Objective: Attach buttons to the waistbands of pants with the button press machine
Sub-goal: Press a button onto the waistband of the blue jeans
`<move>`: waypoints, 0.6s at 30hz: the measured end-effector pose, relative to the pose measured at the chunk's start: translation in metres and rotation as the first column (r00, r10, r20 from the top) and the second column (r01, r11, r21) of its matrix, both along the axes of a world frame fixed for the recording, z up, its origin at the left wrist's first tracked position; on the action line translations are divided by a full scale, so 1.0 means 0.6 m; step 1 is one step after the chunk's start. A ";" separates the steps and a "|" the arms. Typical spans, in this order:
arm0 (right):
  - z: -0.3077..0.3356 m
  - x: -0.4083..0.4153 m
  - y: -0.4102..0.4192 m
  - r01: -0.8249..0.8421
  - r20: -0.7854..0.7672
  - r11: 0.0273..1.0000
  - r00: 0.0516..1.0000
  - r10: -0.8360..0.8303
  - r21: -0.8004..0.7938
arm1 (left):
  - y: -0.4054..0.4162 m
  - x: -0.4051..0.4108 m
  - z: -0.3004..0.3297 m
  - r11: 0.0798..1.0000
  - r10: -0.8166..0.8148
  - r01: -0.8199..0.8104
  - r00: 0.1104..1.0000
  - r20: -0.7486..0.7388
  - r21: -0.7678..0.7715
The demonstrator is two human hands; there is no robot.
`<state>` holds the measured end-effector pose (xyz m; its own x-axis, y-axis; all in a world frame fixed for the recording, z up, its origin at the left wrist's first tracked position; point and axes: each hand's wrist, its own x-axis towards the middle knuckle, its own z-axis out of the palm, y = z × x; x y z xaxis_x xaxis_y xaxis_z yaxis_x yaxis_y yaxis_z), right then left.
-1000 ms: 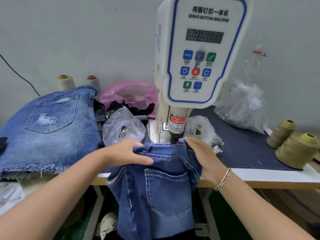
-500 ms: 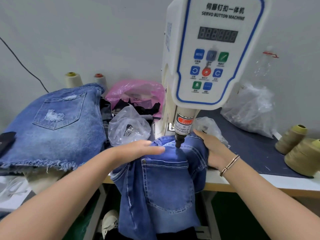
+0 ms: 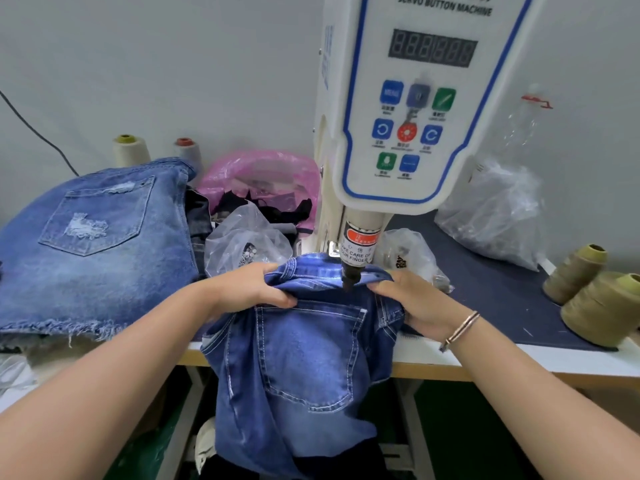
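Observation:
A pair of dark blue denim pants [image 3: 304,362] hangs over the table's front edge, back pocket facing me. Its waistband [image 3: 318,271] lies under the black press head [image 3: 350,279] of the white servo button machine [image 3: 408,109]. My left hand [image 3: 252,287] grips the waistband just left of the head, thumb curled over the fabric. On the right side my right hand [image 3: 419,303], with a bracelet at the wrist, holds the bunched waistband close to the press head. The head touches the denim.
A stack of light blue frayed denim shorts [image 3: 93,244] lies at the left. Clear bags of metal buttons [image 3: 246,244] [image 3: 405,254] flank the machine; a pink bag [image 3: 259,181] sits behind. Olive thread cones [image 3: 599,306] stand at the right on the dark mat [image 3: 502,299].
Both hands pushed the waistband further in under the press head, and the head now meets the fabric. My left hand's fingers curled from flat into a grip.

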<state>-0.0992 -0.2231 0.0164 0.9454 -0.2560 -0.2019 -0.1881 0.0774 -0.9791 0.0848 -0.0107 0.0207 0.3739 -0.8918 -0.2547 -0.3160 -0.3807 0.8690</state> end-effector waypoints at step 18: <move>-0.039 0.042 0.036 0.247 0.047 0.920 0.961 -0.274 0.305 | 0.001 0.000 -0.064 0.931 0.300 -0.338 0.923 -0.240 -0.138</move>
